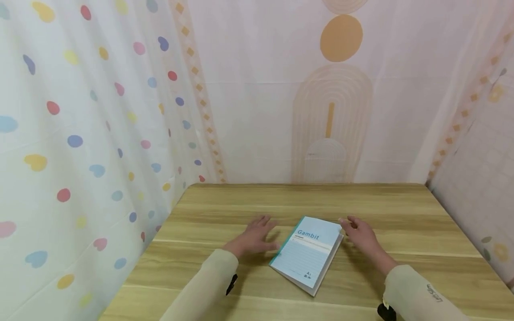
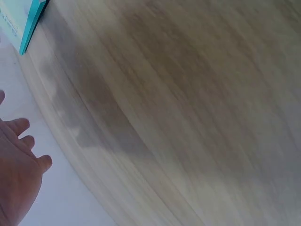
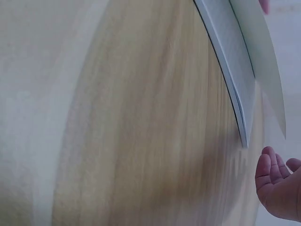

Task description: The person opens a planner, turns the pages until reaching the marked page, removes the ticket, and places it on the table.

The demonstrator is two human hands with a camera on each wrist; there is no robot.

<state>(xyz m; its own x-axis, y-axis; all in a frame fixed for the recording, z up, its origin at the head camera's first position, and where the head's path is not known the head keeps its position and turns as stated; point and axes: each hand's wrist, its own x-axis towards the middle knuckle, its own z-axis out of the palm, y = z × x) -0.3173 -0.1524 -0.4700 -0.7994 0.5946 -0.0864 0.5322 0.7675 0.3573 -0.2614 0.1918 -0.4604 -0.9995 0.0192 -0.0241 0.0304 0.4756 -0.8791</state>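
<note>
A light blue notebook (image 1: 307,254) with "Gambit" printed on its cover and a teal spine lies at a slant on the wooden table. Its front cover stands slightly raised along the right side, and pages show under it in the right wrist view (image 3: 235,56). Left of the spine is my left hand (image 1: 254,236), fingers spread, with the thumb close to the spine. My right hand (image 1: 361,234) is beside the notebook's upper right corner, its fingers loosely bent. In the right wrist view a small gap shows between that hand (image 3: 280,186) and the cover's corner.
The wooden table (image 1: 225,200) reaches back to a pale curtain (image 1: 257,133) with arch patterns. A curtain with coloured dots (image 1: 100,133) hangs along the left side, and another patterned curtain (image 1: 482,178) hangs on the right.
</note>
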